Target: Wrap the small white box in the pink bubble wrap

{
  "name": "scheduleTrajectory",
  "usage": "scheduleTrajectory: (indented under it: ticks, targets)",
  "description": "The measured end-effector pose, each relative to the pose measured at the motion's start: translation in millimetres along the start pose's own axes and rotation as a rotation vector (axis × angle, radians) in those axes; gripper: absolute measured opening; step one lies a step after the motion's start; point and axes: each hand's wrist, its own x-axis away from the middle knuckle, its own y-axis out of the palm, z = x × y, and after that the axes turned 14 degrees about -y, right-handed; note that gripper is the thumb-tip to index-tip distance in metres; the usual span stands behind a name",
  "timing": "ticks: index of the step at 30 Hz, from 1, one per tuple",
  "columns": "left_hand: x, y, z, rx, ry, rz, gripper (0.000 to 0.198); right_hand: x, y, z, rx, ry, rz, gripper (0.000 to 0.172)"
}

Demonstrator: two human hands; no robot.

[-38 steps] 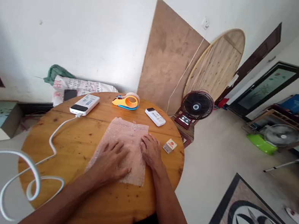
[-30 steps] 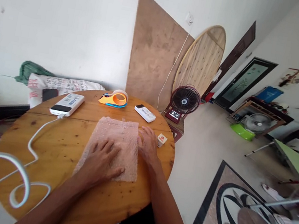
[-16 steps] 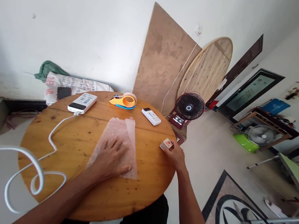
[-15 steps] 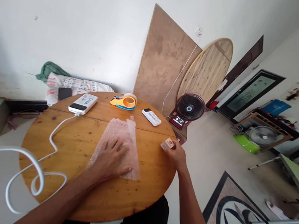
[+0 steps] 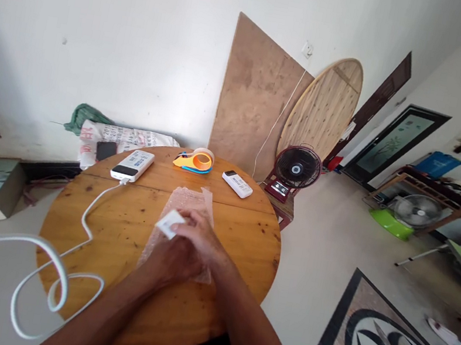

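Note:
A sheet of pink bubble wrap (image 5: 156, 238) lies on the round wooden table (image 5: 106, 269) in front of me. My right hand (image 5: 197, 231) has a small white box (image 5: 170, 223) pinched between thumb and fingers, just above the wrap. Below it, my left hand (image 5: 174, 261) rests low over the wrap. Its fingers are mostly covered by the right hand, so their pose is unclear.
An orange tape dispenser (image 5: 195, 160) stands at the table's far edge. A white power bank (image 5: 133, 166) with a white cable (image 5: 86, 215) is at the left, another power bank (image 5: 237, 184) at the right. Beyond the table stands a fan (image 5: 297, 168).
My right hand has brought the small box from the table's right edge leftward over the bubble wrap. It now crosses above my left hand, which was spread flat on the wrap.

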Motion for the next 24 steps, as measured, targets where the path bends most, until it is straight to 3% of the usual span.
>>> scheduleTrajectory:
  ticks: [4, 7, 11, 13, 18, 24]
  targets:
    - [4.6, -12.8, -6.5, -0.139, 0.081, -0.065, 0.066, -2.2, -46.6, 22.3, 0.035, -0.01, 0.168, 0.025]
    - [-2.1, -17.3, -13.4, -0.075, 0.04, -0.073, 0.055, 6.5, -64.1, 28.8, 0.044, -0.011, 0.199, 0.029]
    - [-15.7, -19.0, -27.3, 0.27, -0.241, 0.035, 0.055, 14.1, -60.8, 36.8, 0.123, -0.108, 0.152, 0.039]
    - [-19.4, -19.6, -32.8, 0.36, -0.316, 0.05, 0.057, 15.3, -59.3, 40.5, 0.205, -0.15, 0.081, 0.043]
    - [-20.8, -19.1, -35.7, 0.34, -0.303, 0.052, 0.054, 19.5, -66.1, 48.7, 0.39, -0.302, -0.06, 0.063]
    - [-20.8, -18.8, -34.6, 0.285, -0.303, 0.07, 0.051, 22.3, -65.8, 49.5, 0.455, -0.311, -0.041, 0.048]
